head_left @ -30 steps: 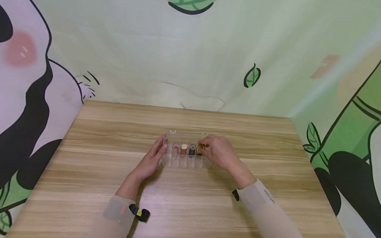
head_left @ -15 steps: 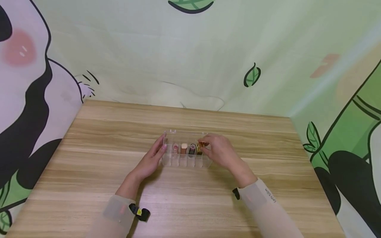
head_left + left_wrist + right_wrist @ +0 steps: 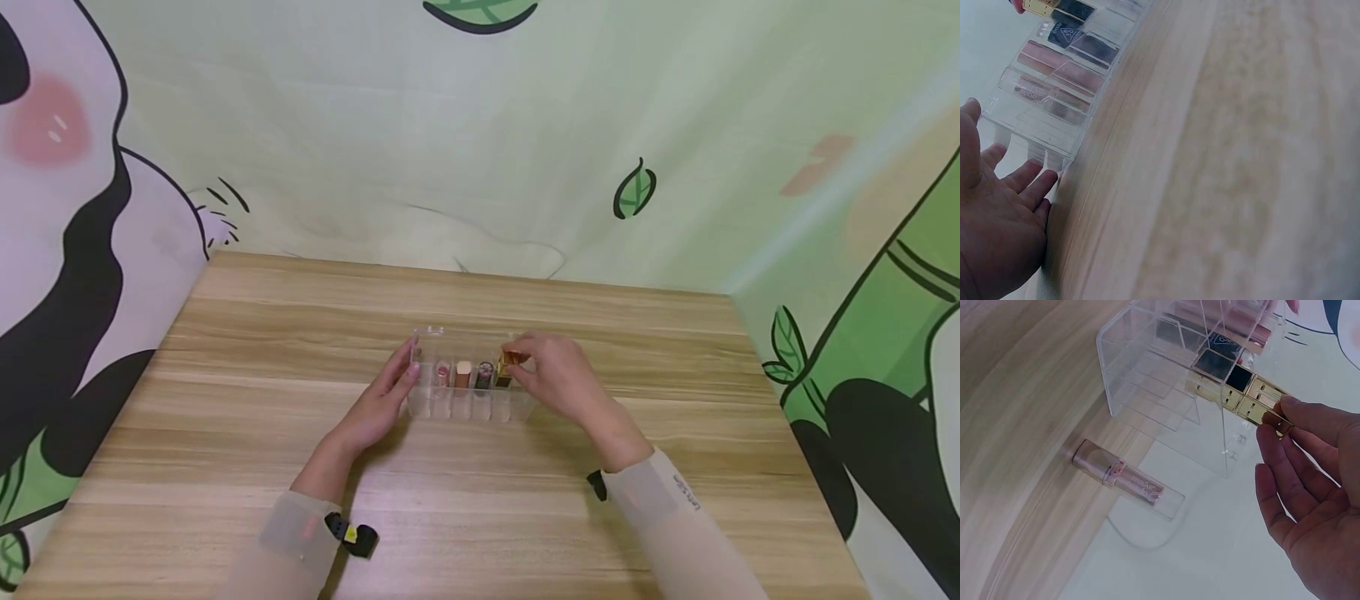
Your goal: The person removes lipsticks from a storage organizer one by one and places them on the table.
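A clear compartmented lipstick organizer [image 3: 471, 408] stands on the table. My left hand [image 3: 375, 408] rests its extended fingers against the organizer's left side wall. At the right end, my right hand [image 3: 562, 377] pinches the top of a gold-and-black lipstick [image 3: 1235, 385] between thumb and fingertips. The lower part of that lipstick overlaps the organizer in the right wrist view. Upright in the other compartments are a pink clear-capped lipstick [image 3: 442, 373], a brown one with a pale top [image 3: 463, 375] and a black lipstick [image 3: 485, 377].
Another clear-capped pinkish lipstick [image 3: 1127, 479] stands on the table to the right of the organizer, hidden behind my right hand in the head view. The wooden table [image 3: 300, 333] meets a wall with a printed cartoon cloth [image 3: 480, 150].
My right hand has shifted slightly up and to the right, and the gold-and-black lipstick has turned a little in its fingers. The left hand and organizer have stayed in place.
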Demonstrator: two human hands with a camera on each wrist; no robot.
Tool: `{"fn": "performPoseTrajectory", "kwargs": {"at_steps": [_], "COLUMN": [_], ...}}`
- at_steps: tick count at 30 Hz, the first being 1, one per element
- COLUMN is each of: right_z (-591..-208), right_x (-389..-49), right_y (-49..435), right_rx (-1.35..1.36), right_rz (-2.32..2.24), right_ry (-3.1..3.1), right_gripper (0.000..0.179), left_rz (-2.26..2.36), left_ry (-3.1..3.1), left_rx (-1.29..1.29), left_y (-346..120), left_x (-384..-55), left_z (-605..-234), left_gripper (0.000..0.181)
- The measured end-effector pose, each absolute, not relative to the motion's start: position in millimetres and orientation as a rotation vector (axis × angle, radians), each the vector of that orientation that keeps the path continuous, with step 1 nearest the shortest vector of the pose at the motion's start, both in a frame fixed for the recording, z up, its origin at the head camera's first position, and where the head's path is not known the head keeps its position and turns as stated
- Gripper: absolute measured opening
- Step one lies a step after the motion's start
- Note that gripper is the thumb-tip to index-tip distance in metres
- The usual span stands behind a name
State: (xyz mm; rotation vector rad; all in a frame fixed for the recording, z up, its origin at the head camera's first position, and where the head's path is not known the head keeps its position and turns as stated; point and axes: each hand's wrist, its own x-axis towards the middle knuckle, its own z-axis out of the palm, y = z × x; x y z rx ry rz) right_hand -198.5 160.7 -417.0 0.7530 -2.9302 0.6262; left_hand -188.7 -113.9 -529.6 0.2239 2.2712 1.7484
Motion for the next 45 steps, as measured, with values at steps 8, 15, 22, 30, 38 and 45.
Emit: {"fn": "performPoseTrajectory", "kwargs": {"at_steps": [8, 15, 22, 30, 38, 45], "right_z": [-413, -406, -400, -394, -388, -380], "right_x": [-199, -197, -196, -196, -198, -200], "right_y": [165, 167, 168, 172, 180, 193], "right_rx": [0.737, 0.705, 0.68, 0.668, 0.65, 0.657], "right_rz": [0.629, 0.657, 0.687, 0.704, 0.773, 0.772], "right_ry": [-2.927, -2.918, -2.919, -2.912, -2.86, -2.747], "right_gripper": [0.027, 0.027, 0.026, 0.026, 0.027, 0.028], "left_rz": [1.75, 1.749, 1.761, 1.76, 1.76, 1.736], "left_ry": [2.228, 2.236, 2.255, 2.268, 2.269, 2.238], "left_rx": [0.22, 0.23, 0.227, 0.226, 0.231, 0.215], "left_y": [-114, -113, -114, -113, -113, -112], "left_x": [-185, -184, -189, -189, -188, -183], "left_z": [-516, -510, -527, -528, -527, -509], "left_gripper": [0.054, 0.054, 0.051, 0.05, 0.051, 0.055]}}
